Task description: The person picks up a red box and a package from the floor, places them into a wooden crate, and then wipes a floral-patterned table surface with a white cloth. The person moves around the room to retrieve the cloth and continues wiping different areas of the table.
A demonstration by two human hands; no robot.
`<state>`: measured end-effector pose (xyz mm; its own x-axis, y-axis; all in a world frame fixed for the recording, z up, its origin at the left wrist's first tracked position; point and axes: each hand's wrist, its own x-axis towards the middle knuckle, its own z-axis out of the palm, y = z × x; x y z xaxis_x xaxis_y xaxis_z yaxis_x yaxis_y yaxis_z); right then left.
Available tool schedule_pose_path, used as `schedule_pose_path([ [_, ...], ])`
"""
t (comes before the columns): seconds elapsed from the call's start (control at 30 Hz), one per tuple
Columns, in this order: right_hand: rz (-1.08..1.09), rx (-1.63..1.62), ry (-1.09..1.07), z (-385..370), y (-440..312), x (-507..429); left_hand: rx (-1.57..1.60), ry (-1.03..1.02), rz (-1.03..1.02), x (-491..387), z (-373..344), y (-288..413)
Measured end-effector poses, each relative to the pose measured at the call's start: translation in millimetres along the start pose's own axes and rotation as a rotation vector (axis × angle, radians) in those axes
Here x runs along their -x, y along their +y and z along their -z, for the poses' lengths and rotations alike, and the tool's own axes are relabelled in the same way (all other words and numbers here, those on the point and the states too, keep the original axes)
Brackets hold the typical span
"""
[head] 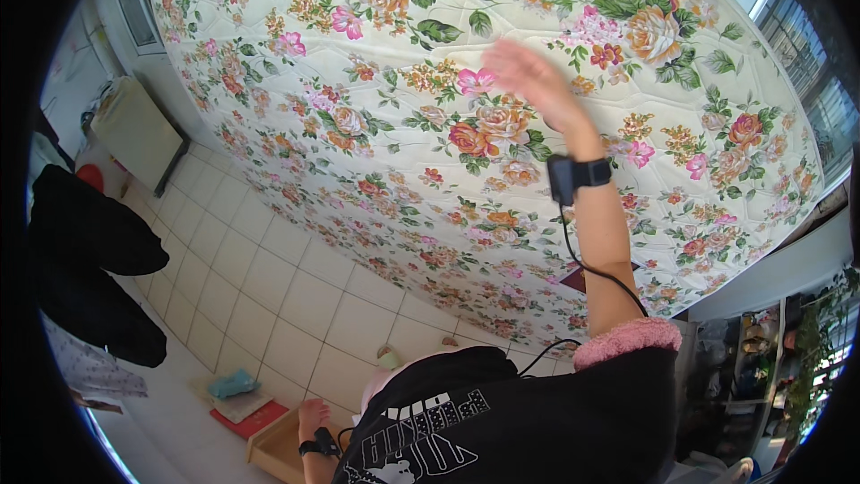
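Observation:
A large quilted mattress with a floral cover of roses and green leaves fills the upper middle of the head view. My right hand reaches out over its broad face, flat and blurred, holding nothing. Whether the palm touches the cloth I cannot tell. A dark strap with a small box and a cable circles that wrist. Low in the view, my left hand hangs beside my body, above a light wooden drawer. Its fingers look partly bent, and their grip is unclear.
Pale floor tiles run along the mattress's lower edge. Dark garments hang at left, near a beige cabinet. A blue packet lies near a red flat item. Loaded shelves stand at right.

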<state>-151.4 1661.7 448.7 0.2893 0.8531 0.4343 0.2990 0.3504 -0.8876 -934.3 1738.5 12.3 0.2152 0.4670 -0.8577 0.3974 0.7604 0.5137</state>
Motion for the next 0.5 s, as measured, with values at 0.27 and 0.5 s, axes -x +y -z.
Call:
schedule_pose_path([
  [0.27, 0.039, -0.763, 0.126, -13.9, 52.2, 36.5, -0.056, 0.029, 0.067, -10.4, -19.8, -8.8],
  [0.5, -0.27, 0.875, -0.351, -82.3, 104.5, 98.2, -0.12, 0.053, -0.091, -11.2, -26.3, 35.1],
])
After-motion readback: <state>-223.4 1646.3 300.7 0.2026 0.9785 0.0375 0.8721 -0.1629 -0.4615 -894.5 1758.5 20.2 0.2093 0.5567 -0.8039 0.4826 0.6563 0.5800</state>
